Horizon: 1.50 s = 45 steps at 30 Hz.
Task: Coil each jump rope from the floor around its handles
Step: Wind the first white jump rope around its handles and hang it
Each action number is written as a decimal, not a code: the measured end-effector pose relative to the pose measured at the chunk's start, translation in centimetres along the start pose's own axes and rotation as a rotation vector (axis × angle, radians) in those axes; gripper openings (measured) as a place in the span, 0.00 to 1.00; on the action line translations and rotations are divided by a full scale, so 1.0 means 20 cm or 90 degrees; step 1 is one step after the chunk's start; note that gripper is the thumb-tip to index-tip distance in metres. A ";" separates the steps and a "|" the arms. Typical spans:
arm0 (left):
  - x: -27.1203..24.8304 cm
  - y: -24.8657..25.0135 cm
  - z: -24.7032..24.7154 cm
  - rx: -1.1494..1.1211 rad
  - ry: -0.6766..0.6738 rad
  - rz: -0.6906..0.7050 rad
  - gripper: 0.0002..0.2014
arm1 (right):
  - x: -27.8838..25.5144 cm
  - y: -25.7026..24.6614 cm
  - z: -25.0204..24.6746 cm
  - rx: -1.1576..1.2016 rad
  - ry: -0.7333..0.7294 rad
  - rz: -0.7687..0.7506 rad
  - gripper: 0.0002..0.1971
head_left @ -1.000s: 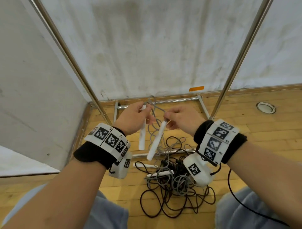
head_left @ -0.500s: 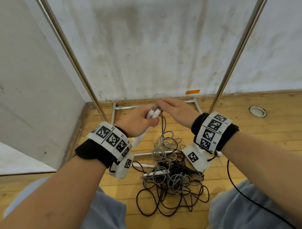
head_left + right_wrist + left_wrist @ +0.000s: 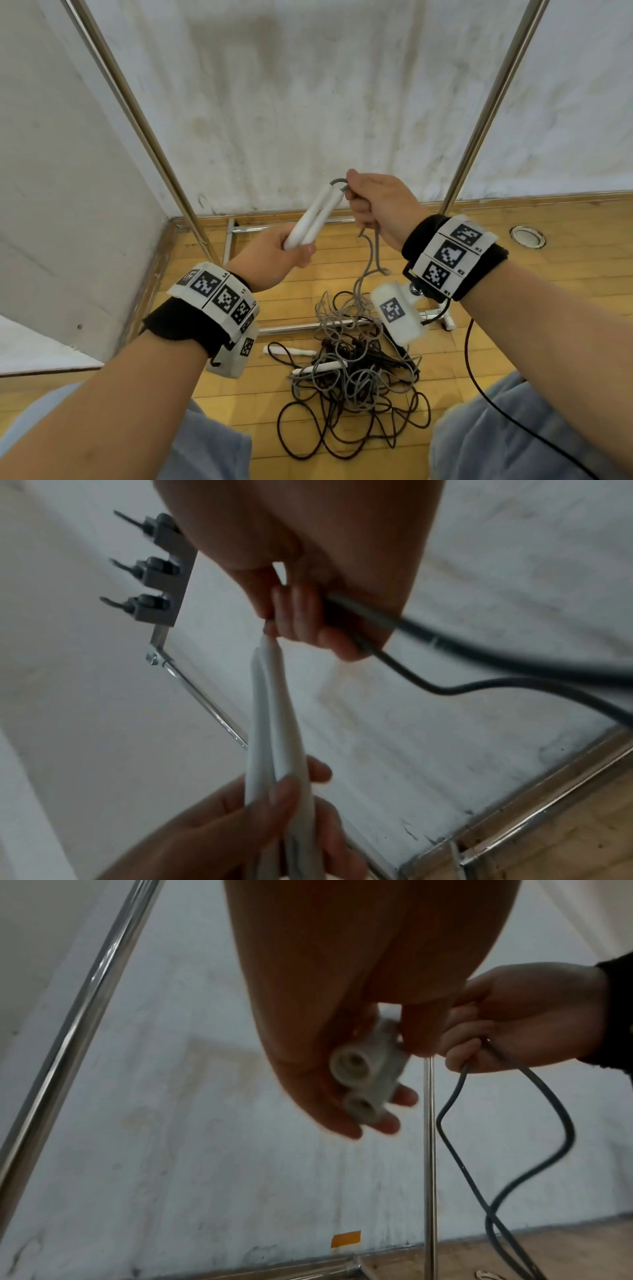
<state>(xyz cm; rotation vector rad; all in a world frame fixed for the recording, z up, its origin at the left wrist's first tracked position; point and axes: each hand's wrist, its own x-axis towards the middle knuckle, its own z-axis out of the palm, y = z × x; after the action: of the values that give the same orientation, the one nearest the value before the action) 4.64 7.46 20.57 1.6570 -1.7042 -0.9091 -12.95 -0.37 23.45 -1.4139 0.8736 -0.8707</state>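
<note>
Two white handles (image 3: 313, 219) of one jump rope lie side by side, pointing up and away, and my left hand (image 3: 274, 258) grips their lower ends. Their butt ends (image 3: 366, 1080) show in the left wrist view. My right hand (image 3: 376, 209) grips the grey rope (image 3: 371, 253) just where it leaves the handle tips; the rope (image 3: 428, 680) runs out of that fist. From there the rope hangs down into a tangle of grey and dark ropes (image 3: 356, 387) on the wooden floor, with two more white handles (image 3: 322, 368) lying in it.
A metal rack frame stands around the pile: slanted poles (image 3: 144, 113) left and right (image 3: 493, 113), base bars (image 3: 308, 329) on the floor. A white wall is close behind and to the left. A round floor fitting (image 3: 526, 236) sits far right. My knees (image 3: 513, 438) flank the pile.
The two handles were brought together into my left hand and lifted. My right hand moved up to the handle tips and took hold of the grey rope there.
</note>
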 end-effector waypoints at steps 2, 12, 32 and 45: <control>0.01 0.00 0.01 -0.010 0.084 0.021 0.04 | 0.02 0.00 -0.02 -0.025 0.041 -0.020 0.21; 0.03 0.04 0.04 0.083 0.170 0.115 0.08 | 0.03 0.02 -0.07 -0.103 0.182 -0.057 0.27; 0.07 0.08 0.04 -0.275 0.218 0.015 0.06 | 0.01 0.18 -0.04 -0.324 0.026 -0.060 0.12; 0.11 0.06 0.02 -0.491 0.295 -0.107 0.04 | -0.06 0.21 0.11 -0.142 -0.017 -0.004 0.16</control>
<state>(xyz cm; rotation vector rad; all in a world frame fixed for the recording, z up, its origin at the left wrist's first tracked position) 3.39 5.34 21.20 1.3318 -0.7637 -0.9897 -11.48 1.53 19.11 -1.6176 0.9690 -0.7753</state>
